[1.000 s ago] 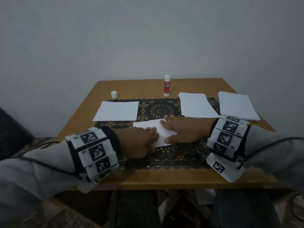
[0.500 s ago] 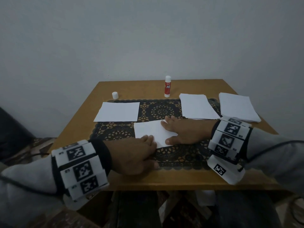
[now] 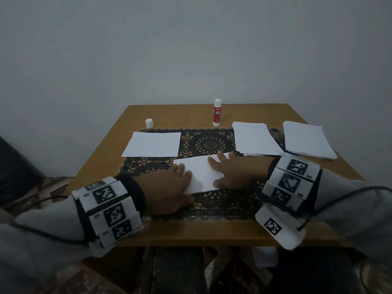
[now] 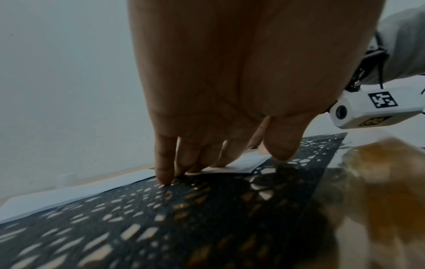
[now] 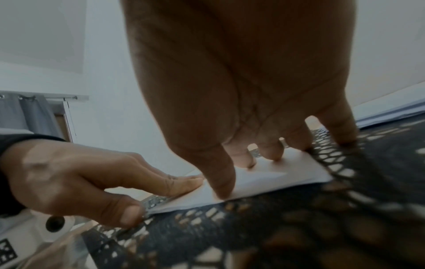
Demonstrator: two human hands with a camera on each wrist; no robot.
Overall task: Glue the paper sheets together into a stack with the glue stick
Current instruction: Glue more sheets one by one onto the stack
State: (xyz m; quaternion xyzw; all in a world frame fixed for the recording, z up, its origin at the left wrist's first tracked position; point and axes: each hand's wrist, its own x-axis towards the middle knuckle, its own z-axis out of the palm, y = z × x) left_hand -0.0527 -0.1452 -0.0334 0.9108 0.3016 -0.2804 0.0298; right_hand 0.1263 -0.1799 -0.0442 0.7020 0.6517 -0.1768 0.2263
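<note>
Both hands are down flat on the middle sheet [image 3: 201, 174], which lies skewed on the black lace mat [image 3: 210, 143] at the centre of the bench [image 3: 191, 115]. The left hand [image 3: 167, 187] comes in from 8 o'clock, fingers straight and together, tips pressing the sheet's left edge; the left wrist view shows the little finger landing on the mat just off the paper. Its thumb sits at the near left corner, touching the edge in the right wrist view. The right hand [image 3: 231, 172] reaches in from 3 o'clock, fingers spread wide and flat, thumb planted near the sheet's near edge, fingertips [image 5: 271, 152] pressing the paper. Neither hand grips anything.

The near edge of the sheet lies on the mat, with a strip of lace and then bare wood before the bench's front edge at 6 o'clock.

At 10 o'clock from the pressed sheet lies a single white sheet [image 3: 152, 144], apart from it, with open mat between them. At 2 o'clock sits a paper pile [image 3: 254, 139], its near edge close to the right hand's fingers. Further right, a second pile [image 3: 307, 139] rests close to the bench's right edge.

The glue stick [image 3: 217, 112] stands upright at 12 o'clock, uncapped, on bare wood beyond the mat. Its white cap [image 3: 149, 123] stands well apart at 11 o'clock.
</note>
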